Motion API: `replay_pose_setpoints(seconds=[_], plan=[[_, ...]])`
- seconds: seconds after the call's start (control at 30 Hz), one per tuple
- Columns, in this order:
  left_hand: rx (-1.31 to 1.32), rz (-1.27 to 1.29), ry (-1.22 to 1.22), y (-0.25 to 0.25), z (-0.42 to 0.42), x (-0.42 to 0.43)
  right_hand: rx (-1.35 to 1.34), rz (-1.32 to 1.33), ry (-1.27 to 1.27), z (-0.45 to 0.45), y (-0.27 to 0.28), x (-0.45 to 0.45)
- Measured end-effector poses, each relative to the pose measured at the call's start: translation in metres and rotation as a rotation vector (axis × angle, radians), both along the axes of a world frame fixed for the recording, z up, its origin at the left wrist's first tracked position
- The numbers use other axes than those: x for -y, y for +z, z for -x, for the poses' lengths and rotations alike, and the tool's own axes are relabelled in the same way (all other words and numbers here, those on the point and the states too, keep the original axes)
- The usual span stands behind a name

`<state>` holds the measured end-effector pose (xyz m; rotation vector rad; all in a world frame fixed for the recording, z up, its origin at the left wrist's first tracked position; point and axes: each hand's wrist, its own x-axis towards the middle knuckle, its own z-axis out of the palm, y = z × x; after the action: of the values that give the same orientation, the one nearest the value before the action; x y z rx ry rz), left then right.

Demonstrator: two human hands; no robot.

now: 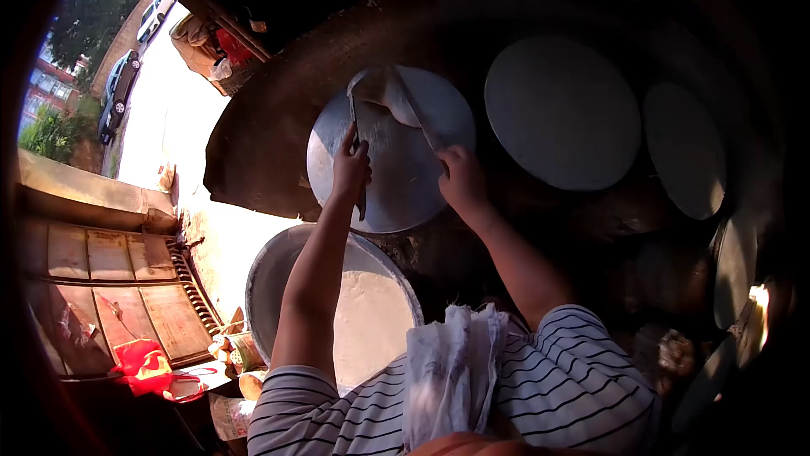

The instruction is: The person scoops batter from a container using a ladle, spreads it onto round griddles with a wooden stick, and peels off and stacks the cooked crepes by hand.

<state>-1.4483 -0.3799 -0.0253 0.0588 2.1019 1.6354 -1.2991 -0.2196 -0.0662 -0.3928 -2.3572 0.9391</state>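
Observation:
My left hand (351, 171) is closed around the dark handle of a thin-bladed tool, whose tip points away from me. My right hand (462, 179) grips a long flat stick (413, 107) that slants up to the left. Between the far ends of the two tools hangs a pale, thin sheet (384, 89), folded over and partly lifted. Whether it is dough or cooked batter I cannot tell. Beneath both hands lies a round grey metal plate (396, 190), partly sunlit, with whitish smears on it.
A large round tub (395, 275) of pale liquid or batter stands close in front of me. Two more round plates (561, 114) (685, 148) sit to the right in shadow. At lower left, a red bag (145, 365) lies by a panelled surface. Cars (120, 93) stand outside.

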Motion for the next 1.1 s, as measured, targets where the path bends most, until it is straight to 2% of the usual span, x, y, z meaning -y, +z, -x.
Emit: replay_pose_setpoints(seconds=[0.13, 0.17, 0.23, 0.43, 0.53, 0.67, 0.77, 0.8, 0.9, 0.93, 1.0, 1.03, 1.07, 1.1], plan=[[0.041, 0.029, -0.013, 0.01, -0.006, 0.038, 0.072, -0.064, -0.116, -0.027, -0.005, -0.032], [-0.037, 0.068, -0.035, 0.012, -0.012, 0.043, 0.069, -0.022, -0.062, -0.027, -0.009, -0.018], [-0.03, 0.071, 0.003, 0.012, -0.022, 0.046, 0.009, 0.037, 0.007, 0.001, 0.005, 0.007], [0.385, -0.556, 0.214, 0.014, -0.043, 0.063, 0.074, -0.143, -0.054, -0.008, 0.008, -0.034], [0.666, -1.072, 0.269, 0.005, -0.055, 0.074, 0.13, -0.111, 0.031, 0.012, 0.006, -0.022], [0.944, -1.55, 0.32, 0.021, -0.088, 0.063, 0.203, -0.112, 0.182, 0.054, 0.005, -0.005], [0.934, -1.778, 0.319, 0.024, -0.109, 0.045, 0.229, -0.133, 0.292, 0.085, 0.008, -0.001], [0.921, -1.832, 0.231, 0.029, -0.115, 0.037, 0.25, -0.123, 0.335, 0.083, 0.004, 0.004], [0.839, -1.889, 0.262, 0.041, -0.122, 0.014, 0.161, -0.149, 0.409, 0.09, 0.01, 0.009], [0.799, -1.915, 0.216, 0.043, -0.126, 0.011, 0.101, -0.106, 0.462, 0.08, 0.026, 0.0], [0.7, -1.849, 0.254, 0.064, -0.141, 0.013, 0.059, -0.091, 0.585, 0.073, 0.024, -0.052], [0.635, -1.838, 0.27, 0.073, -0.147, 0.011, -0.026, -0.184, 0.475, 0.069, 0.026, -0.082], [0.566, -1.82, 0.249, 0.077, -0.152, 0.013, 0.032, -0.226, 0.386, 0.074, 0.01, -0.112], [0.497, -1.749, 0.331, 0.079, -0.154, 0.015, 0.036, -0.248, 0.358, 0.079, 0.003, -0.129]])
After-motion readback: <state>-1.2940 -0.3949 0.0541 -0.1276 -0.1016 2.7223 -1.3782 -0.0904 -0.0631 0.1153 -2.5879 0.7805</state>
